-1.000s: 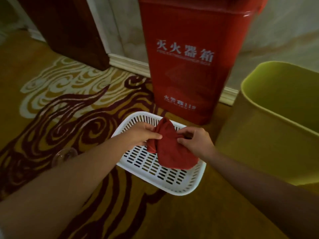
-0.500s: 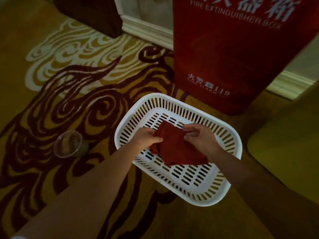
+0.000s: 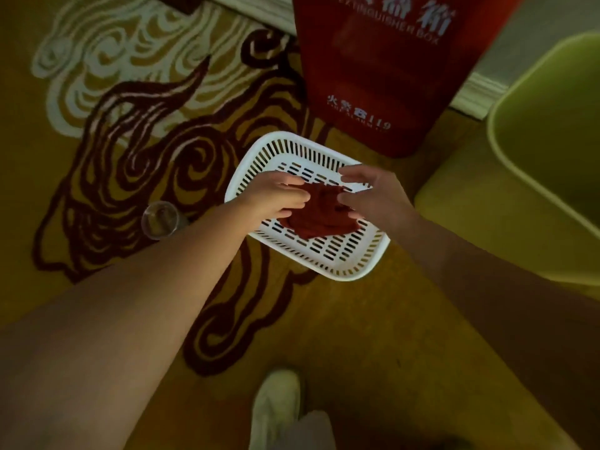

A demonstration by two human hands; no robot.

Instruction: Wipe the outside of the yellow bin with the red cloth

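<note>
The red cloth (image 3: 319, 216) lies crumpled on the floor of a white slotted basket (image 3: 341, 274) on the carpet. My left hand (image 3: 272, 196) is at the cloth's left edge and my right hand (image 3: 376, 196) at its right edge. Both have their fingers spread and touch the cloth loosely, without a firm hold. The yellow bin (image 3: 487, 222) stands upright to the right of the basket, with its near side wall and open top in view. Neither hand touches the bin.
A tall red fire extinguisher box (image 3: 383, 76) stands behind the basket against the wall's skirting. A clear glass cup (image 3: 160, 219) sits on the patterned carpet left of my left forearm. My white shoe (image 3: 276, 407) is at the bottom.
The cloth was held up between both hands, then came down into the basket. Now it rests there bunched and my fingers have opened. The view has tilted further down.
</note>
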